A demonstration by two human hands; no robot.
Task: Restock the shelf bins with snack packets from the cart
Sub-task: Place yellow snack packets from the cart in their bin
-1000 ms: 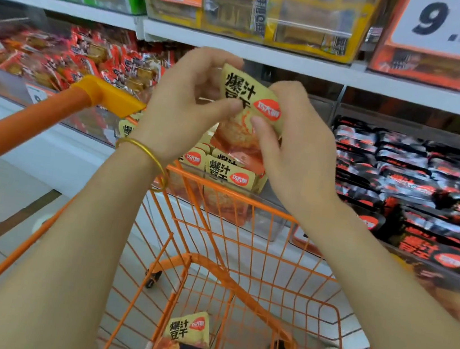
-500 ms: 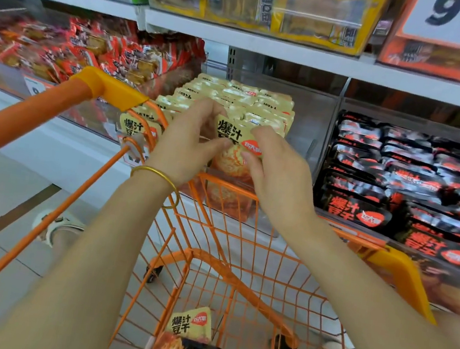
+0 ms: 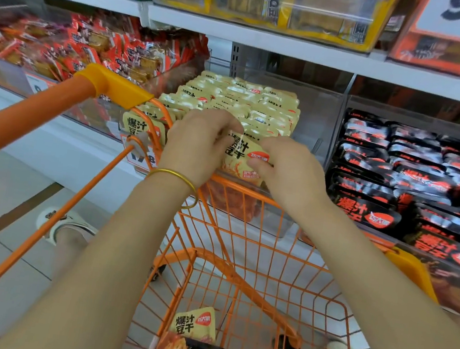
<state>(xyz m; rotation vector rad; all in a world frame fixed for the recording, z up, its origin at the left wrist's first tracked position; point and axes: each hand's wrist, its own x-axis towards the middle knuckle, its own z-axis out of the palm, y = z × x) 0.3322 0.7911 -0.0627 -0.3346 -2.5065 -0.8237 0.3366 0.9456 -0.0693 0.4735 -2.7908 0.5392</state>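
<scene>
A yellow snack packet point(image 3: 243, 158) is held upright at the front edge of the clear middle bin point(image 3: 316, 118), long axis top to bottom, printed face toward the camera. Its upper left corner is pinched by the left hand point(image 3: 197, 146), and its right side by the right hand point(image 3: 288, 170), thumb on the face. The bin's front row is judged to lie straight below, equally near both hands. Spare packets point(image 3: 196, 325) are left in the orange cart point(image 3: 238, 189), below and in front of the bin.
</scene>
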